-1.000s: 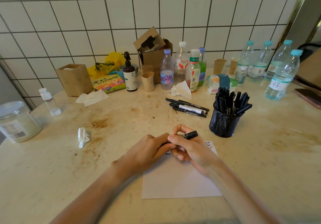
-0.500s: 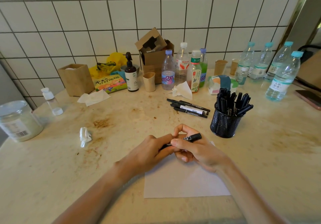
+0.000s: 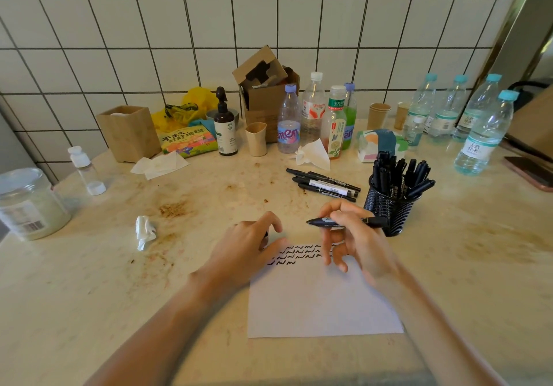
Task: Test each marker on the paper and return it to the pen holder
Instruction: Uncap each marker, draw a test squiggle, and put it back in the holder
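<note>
Black marker point(image 3: 344, 222) lies pinched crosswise in right-hand fingers point(image 3: 335, 215) (left hand point(image 3: 251, 245) curls round its cap).

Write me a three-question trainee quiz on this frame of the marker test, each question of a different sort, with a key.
1. True or false: the right hand holds a marker above the paper.
2. Where do the loose markers lie? A: on the paper; B: on the table left of the pen holder; C: inside the cardboard box.
3. Fill in: the squiggles sit near the paper's ____ edge, seen from the person.

Key
1. True; the left hand curls round something small and dark, probably the cap.
2. B.
3. Far.
</note>
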